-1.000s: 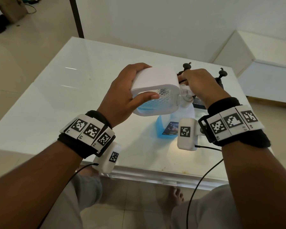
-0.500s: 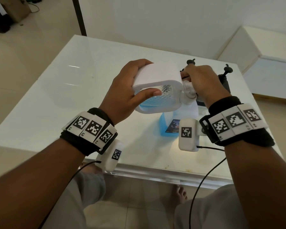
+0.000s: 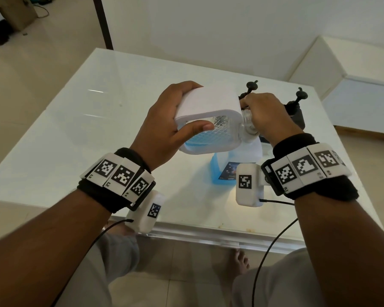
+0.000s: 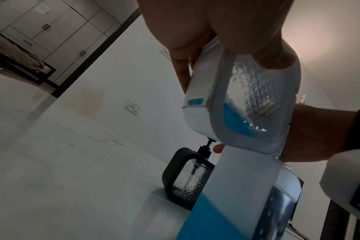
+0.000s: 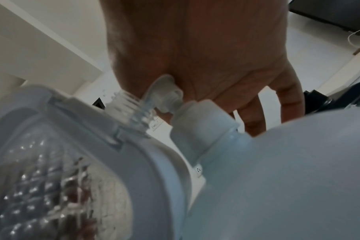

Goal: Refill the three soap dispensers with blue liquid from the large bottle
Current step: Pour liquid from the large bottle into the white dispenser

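My left hand [image 3: 193, 107] grips a white soap dispenser [image 3: 211, 111], lying tilted on its side in the air above the table. A little blue liquid pools in its clear patterned window [image 4: 236, 120]. My right hand [image 3: 253, 111] is curled round the white pump top [image 5: 164, 94] at the dispenser's bare threaded neck [image 5: 131, 110]. Right below stands the large bottle [image 3: 224, 171], partly full of blue liquid, with its white cap [image 5: 203, 123] on. Two black dispensers [image 3: 252, 85] [image 3: 297, 103] stand behind my right hand, largely hidden.
The white glossy table [image 3: 87, 134] spreads bare to the left, and its front edge [image 3: 208, 238] is near my knees. A low white cabinet [image 3: 353, 85] stands beyond the table's right side. Cables hang from both wrist cameras.
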Action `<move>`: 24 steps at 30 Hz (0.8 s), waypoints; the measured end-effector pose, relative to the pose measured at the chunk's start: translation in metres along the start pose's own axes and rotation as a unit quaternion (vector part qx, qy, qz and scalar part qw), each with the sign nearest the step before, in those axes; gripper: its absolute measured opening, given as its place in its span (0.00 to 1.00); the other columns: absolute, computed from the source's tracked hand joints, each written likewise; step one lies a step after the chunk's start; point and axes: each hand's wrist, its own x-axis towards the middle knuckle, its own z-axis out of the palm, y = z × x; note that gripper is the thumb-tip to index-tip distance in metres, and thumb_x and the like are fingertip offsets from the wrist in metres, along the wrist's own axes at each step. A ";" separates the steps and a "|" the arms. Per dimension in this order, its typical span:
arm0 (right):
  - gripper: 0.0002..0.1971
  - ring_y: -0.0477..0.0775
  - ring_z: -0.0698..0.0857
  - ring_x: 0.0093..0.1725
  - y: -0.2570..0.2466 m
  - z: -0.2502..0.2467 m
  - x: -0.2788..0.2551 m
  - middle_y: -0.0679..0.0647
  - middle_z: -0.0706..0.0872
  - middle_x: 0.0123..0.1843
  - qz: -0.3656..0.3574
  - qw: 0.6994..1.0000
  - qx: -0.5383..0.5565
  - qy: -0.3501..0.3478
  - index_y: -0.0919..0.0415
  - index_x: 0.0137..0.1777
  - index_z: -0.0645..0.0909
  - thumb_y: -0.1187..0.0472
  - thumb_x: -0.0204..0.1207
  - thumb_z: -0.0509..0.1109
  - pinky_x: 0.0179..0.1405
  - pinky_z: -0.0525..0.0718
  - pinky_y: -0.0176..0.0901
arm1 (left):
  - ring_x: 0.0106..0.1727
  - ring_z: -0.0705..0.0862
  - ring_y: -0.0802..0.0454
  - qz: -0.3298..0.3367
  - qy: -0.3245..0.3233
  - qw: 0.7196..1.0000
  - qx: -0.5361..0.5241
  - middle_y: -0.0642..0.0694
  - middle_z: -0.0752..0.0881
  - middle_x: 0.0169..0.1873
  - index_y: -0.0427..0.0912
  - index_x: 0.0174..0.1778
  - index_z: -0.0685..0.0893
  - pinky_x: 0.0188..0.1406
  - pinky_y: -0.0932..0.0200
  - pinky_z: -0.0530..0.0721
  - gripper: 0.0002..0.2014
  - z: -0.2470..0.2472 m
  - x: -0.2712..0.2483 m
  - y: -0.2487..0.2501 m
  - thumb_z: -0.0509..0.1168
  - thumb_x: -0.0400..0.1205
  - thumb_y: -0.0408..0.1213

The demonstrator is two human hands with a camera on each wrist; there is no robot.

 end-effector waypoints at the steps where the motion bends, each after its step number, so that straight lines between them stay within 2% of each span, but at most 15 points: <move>1: 0.15 0.64 0.80 0.63 0.000 0.001 0.000 0.64 0.83 0.67 0.004 1.000 0.006 0.004 0.69 0.67 0.81 0.72 0.83 0.61 0.56 0.74 0.43 | 0.60 0.75 0.67 0.001 0.000 1.000 0.001 0.54 0.75 0.61 0.41 0.71 0.71 0.58 0.76 0.75 0.33 0.000 0.000 0.000 0.67 0.75 0.57; 3: 0.13 0.56 0.80 0.52 0.001 0.000 0.001 0.60 0.86 0.59 0.012 0.998 0.055 0.019 0.66 0.57 0.85 0.66 0.84 0.59 0.46 0.74 0.40 | 0.59 0.74 0.68 0.004 0.001 1.000 0.005 0.54 0.75 0.60 0.41 0.70 0.71 0.59 0.76 0.74 0.32 -0.001 -0.001 0.000 0.67 0.75 0.57; 5: 0.15 0.53 0.81 0.42 -0.001 -0.002 0.000 0.52 0.89 0.45 0.058 0.983 0.172 0.038 0.59 0.42 0.87 0.59 0.81 0.59 0.40 0.76 0.41 | 0.59 0.74 0.69 0.007 0.003 1.000 0.006 0.54 0.75 0.60 0.42 0.70 0.71 0.59 0.76 0.73 0.32 -0.001 -0.002 0.000 0.67 0.75 0.56; 6: 0.15 0.52 0.83 0.40 -0.002 -0.004 0.000 0.48 0.89 0.40 0.075 0.973 0.213 0.049 0.55 0.37 0.86 0.57 0.80 0.60 0.42 0.78 0.42 | 0.59 0.74 0.69 0.008 0.003 1.000 0.006 0.54 0.75 0.60 0.42 0.70 0.71 0.59 0.76 0.73 0.32 -0.001 -0.001 -0.001 0.67 0.75 0.56; 8: 0.16 0.50 0.85 0.39 -0.004 -0.006 0.000 0.44 0.89 0.35 0.075 0.969 0.230 0.055 0.53 0.33 0.86 0.56 0.78 0.61 0.46 0.81 0.45 | 0.59 0.74 0.69 0.008 0.005 1.000 0.004 0.54 0.75 0.60 0.40 0.70 0.72 0.60 0.76 0.73 0.33 -0.001 -0.001 -0.001 0.67 0.75 0.56; 10: 0.16 0.50 0.86 0.41 -0.005 -0.005 -0.001 0.44 0.90 0.36 0.069 0.969 0.232 0.054 0.53 0.34 0.86 0.56 0.78 0.60 0.46 0.81 0.44 | 0.59 0.74 0.71 0.008 0.006 1.000 0.005 0.57 0.74 0.59 0.41 0.70 0.72 0.60 0.76 0.73 0.32 -0.001 0.000 -0.002 0.67 0.75 0.56; 13: 0.16 0.51 0.83 0.43 -0.005 -0.004 0.000 0.43 0.88 0.40 0.073 0.975 0.208 0.030 0.54 0.40 0.86 0.58 0.81 0.57 0.38 0.75 0.39 | 0.59 0.72 0.75 0.004 0.003 1.000 0.006 0.64 0.72 0.58 0.49 0.68 0.69 0.59 0.77 0.74 0.29 -0.001 0.000 -0.003 0.67 0.75 0.57; 15: 0.17 0.55 0.81 0.48 -0.004 -0.005 -0.001 0.53 0.89 0.48 0.057 0.983 0.172 0.015 0.60 0.48 0.87 0.61 0.84 0.55 0.35 0.72 0.36 | 0.59 0.72 0.76 0.002 0.003 1.000 0.007 0.66 0.71 0.57 0.50 0.68 0.68 0.58 0.77 0.74 0.29 0.000 0.000 -0.002 0.66 0.75 0.58; 17: 0.16 0.65 0.80 0.58 -0.003 -0.005 0.000 0.65 0.85 0.62 0.022 0.997 0.072 0.004 0.69 0.61 0.84 0.66 0.85 0.56 0.42 0.75 0.39 | 0.59 0.72 0.75 0.004 0.004 1.000 0.006 0.63 0.73 0.58 0.47 0.69 0.69 0.57 0.78 0.74 0.30 0.000 0.000 -0.002 0.66 0.75 0.57; 19: 0.15 0.65 0.79 0.66 -0.001 -0.002 0.001 0.66 0.83 0.67 0.001 1.000 -0.012 0.006 0.69 0.67 0.80 0.71 0.83 0.60 0.55 0.75 0.44 | 0.59 0.73 0.74 0.004 0.007 1.000 0.001 0.57 0.74 0.59 0.44 0.69 0.70 0.57 0.78 0.75 0.31 0.000 0.000 -0.002 0.66 0.75 0.57; 21: 0.15 0.64 0.79 0.66 0.000 0.002 0.000 0.65 0.83 0.67 -0.008 0.999 -0.032 -0.003 0.70 0.68 0.79 0.71 0.82 0.62 0.55 0.72 0.41 | 0.58 0.73 0.75 0.007 0.008 1.000 -0.004 0.55 0.74 0.58 0.42 0.69 0.71 0.56 0.78 0.74 0.32 0.000 0.001 -0.001 0.67 0.74 0.57; 24: 0.15 0.65 0.81 0.63 0.005 0.003 0.002 0.66 0.84 0.64 -0.004 1.000 0.022 -0.001 0.68 0.62 0.83 0.66 0.85 0.57 0.46 0.68 0.35 | 0.58 0.73 0.75 0.003 0.004 1.000 -0.006 0.55 0.74 0.58 0.43 0.69 0.71 0.55 0.80 0.73 0.32 0.000 -0.001 0.001 0.66 0.74 0.57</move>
